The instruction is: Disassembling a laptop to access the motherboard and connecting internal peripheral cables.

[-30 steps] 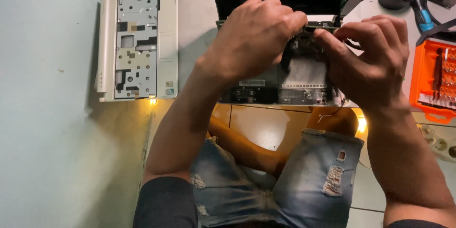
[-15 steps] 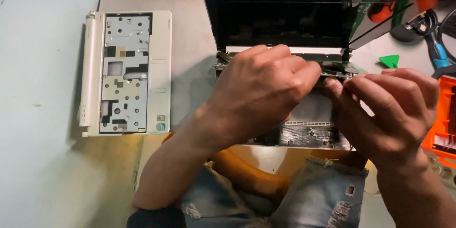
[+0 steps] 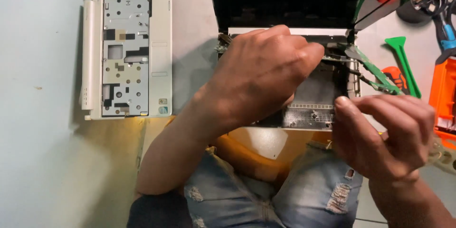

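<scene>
One opened laptop base [image 3: 313,109] lay on the grey floor [image 3: 190,42] before the person's knees, its dark screen [image 3: 285,0] raised at the far edge, its long axis running left to right; the left hand [image 3: 261,76] rested curled over its innards, whether gripping anything I could not tell; the right hand [image 3: 380,133] hovered just beside the near right corner, fingertips pinched together; one detached white palmrest cover [image 3: 126,54] lay well apart at left, a small square sticker at its near right corner; one green pry tool [image 3: 403,61] lay at right.

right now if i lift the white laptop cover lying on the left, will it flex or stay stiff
The white cover is probably light: a thin shell with open cutouts. It may flex somewhat, since only a thin metal sheet lines it. Lying flat, it should slide rather than tip.
</scene>
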